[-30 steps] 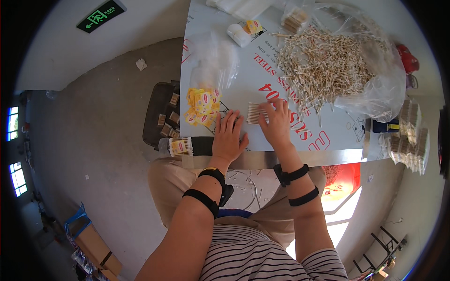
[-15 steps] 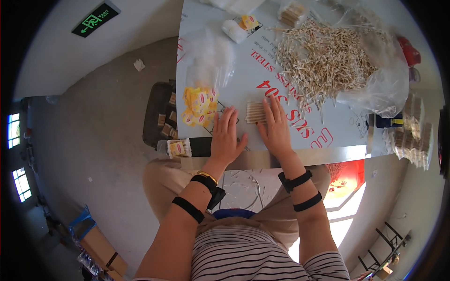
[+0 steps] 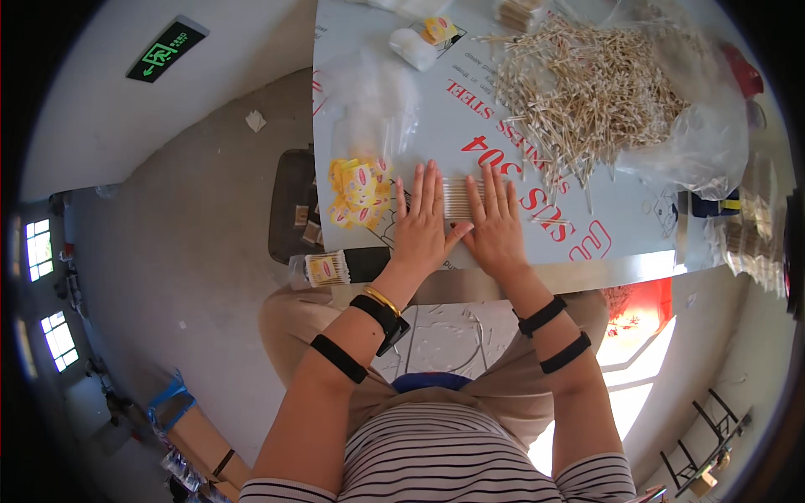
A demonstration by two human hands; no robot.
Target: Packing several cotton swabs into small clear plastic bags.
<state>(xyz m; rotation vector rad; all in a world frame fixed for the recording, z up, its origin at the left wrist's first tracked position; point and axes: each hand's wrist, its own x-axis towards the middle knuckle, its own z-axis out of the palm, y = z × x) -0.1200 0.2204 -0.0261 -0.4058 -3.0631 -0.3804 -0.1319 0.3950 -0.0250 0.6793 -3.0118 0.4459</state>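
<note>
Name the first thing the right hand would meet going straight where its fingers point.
The right hand would likely meet the left edge of the heap of loose, white-tipped tan cotton swabs on its little-finger side; depth is unclear.

The table (image 3: 436,134) bears swabs (image 3: 456,199), yellow labels (image 3: 359,184), probably clear bags (image 3: 369,101).

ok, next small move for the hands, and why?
Probably ease both hands gently inward to square up the small row of cotton swabs: the left hand and right hand are at its two sides, fingers outstretched, thumbs close together.
</note>
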